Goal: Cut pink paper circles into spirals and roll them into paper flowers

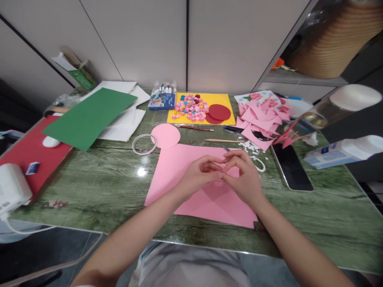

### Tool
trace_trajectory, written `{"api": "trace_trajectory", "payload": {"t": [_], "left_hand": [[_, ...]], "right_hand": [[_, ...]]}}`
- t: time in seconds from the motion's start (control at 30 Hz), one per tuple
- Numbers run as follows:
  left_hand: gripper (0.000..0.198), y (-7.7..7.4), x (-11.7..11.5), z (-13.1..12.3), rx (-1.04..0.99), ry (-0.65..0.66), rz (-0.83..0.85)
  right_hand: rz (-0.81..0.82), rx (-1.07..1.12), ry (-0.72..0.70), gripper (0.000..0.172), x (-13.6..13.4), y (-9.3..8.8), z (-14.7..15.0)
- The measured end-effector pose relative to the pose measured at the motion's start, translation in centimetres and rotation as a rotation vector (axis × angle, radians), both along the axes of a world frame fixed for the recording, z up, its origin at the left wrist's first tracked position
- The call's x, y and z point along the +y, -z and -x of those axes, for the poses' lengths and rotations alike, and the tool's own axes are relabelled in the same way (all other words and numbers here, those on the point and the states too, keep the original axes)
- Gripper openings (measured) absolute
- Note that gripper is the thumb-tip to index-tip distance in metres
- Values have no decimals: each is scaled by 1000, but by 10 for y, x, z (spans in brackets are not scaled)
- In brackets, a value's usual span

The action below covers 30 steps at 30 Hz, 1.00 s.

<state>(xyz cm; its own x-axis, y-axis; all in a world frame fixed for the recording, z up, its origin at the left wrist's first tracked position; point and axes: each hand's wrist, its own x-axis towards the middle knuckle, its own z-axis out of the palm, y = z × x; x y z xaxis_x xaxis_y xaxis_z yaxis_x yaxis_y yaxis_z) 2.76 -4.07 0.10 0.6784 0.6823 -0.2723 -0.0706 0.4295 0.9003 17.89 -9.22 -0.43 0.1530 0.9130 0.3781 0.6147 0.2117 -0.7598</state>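
My left hand (201, 172) and my right hand (243, 177) meet fingertip to fingertip above a sheet of pink paper (176, 175). Both have thumb and fingers pinched together, and anything between them is too small or hidden to name. A small dark tip shows just behind the fingers. Touching the sheet's upper left corner is a pink paper circle (166, 136), with a pale ring (144, 144) at its left edge. Beyond the sheet lies a pencil (221, 140). White paper scraps (250, 147) and a white ring (259, 164) are scattered near my right hand.
Yellow paper (221, 98) at the back carries small pink, blue and yellow rolls (191, 107) and red circles (219, 114). Pink offcuts (259, 119) heap at right, near a phone (291, 167) and a white bottle (341, 151). Green paper (89, 115) lies left, a white charger (13, 185) nearer.
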Motion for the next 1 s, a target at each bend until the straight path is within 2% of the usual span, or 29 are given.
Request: {"api": "trace_trajectory", "payload": {"t": [0.27, 0.6, 0.8, 0.9, 1.0], "left_hand": [[31, 0, -1, -2, -40, -8, 40], [35, 1, 5, 3, -44, -41, 101], [33, 0, 6, 3, -2, -58, 51], [33, 0, 5, 3, 14, -75, 32], [33, 0, 4, 2, -14, -90, 38]], "right_hand": [[9, -36, -38, 18, 0, -1, 3], [-17, -44, -80, 9, -1, -6, 1], [-16, -96, -169, 22, -1, -3, 1], [-24, -108, -139, 25, -1, -1, 1], [-38, -67, -59, 20, -1, 1, 0]]}}
